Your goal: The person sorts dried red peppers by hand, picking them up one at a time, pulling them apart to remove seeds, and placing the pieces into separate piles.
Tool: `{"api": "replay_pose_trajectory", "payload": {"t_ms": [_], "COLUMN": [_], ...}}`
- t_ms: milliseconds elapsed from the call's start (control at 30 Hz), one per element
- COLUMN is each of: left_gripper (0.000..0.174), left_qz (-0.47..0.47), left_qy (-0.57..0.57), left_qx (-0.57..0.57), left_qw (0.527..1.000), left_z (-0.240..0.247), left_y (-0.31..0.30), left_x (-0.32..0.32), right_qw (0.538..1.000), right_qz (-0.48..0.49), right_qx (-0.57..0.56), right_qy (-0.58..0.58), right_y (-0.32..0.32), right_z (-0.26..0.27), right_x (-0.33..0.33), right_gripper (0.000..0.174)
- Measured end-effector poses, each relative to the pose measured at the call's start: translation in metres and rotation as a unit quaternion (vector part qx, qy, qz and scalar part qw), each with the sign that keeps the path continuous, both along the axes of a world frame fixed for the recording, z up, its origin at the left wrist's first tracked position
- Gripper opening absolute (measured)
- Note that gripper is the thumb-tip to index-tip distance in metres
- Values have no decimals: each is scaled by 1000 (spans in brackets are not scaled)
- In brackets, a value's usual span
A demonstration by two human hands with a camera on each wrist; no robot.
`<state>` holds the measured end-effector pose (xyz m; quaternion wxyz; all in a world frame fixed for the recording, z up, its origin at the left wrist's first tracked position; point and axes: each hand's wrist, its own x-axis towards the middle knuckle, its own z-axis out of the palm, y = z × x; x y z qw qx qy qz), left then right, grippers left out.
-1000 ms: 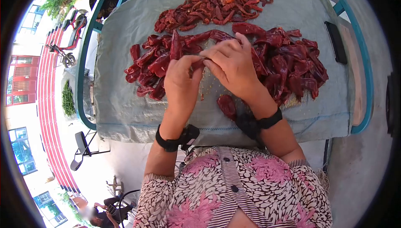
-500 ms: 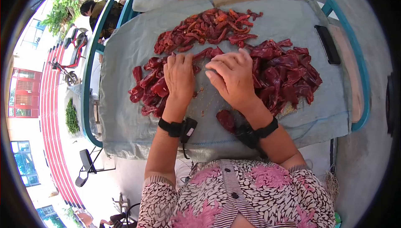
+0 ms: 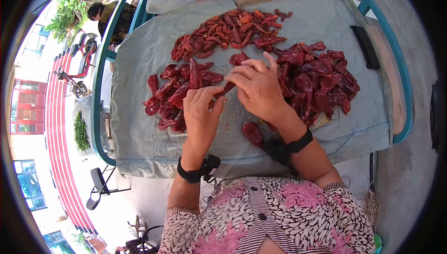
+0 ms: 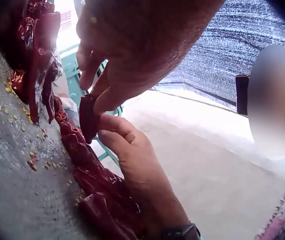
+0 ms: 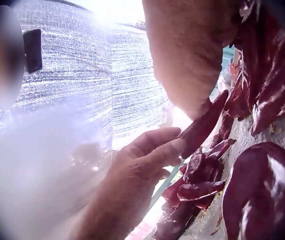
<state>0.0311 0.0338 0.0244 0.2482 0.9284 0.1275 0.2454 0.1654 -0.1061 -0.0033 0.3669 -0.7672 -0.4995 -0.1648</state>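
Head view: you hold one red pepper [image 3: 226, 89] between your left hand [image 3: 199, 114] and right hand [image 3: 261, 91], above the cloth [image 3: 144, 149], between the left pile [image 3: 170, 96] and right pile [image 3: 321, 79]. You seem to be mid-handling this single pepper.

Left wrist view: your right thumb and fingers pinch it, nearly closed.

Right wrist view: your left thumb and fingers pinch its near end; the next move likely calls for one hand steadying while the other eases off.

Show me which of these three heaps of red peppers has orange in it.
The far heap, lying beyond the other two: it looks wrinkled and shows patches of orange, while the left heap and the right heap are darker, glossy red.
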Motion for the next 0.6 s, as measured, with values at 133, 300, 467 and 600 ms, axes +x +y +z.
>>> {"api": "replay_pose_trajectory", "payload": {"t_ms": [133,300,467,600], "left_gripper": [27,33,47,39], "left_qz": [15,42,128,139], "left_qy": [-34,-5,76,122], "left_qx": [-31,99,223,252], "left_qw": [999,994,963,950], "left_z": [-4,-9,-33,-40], "left_y": [-1,11,30,36], "left_x": [-1,5,22,33], "right_qw": [999,1000,998,999], "right_qz": [36,-27,-52,-35], "right_qx": [2,3,37,24], "right_qy": [19,-15,-6,27], "right_y": [2,1,4,2], "right_z": [1,-9,-6,-7], "right_x": [-6,4,-1,-2], "right_gripper": [33,25,21,23]}}
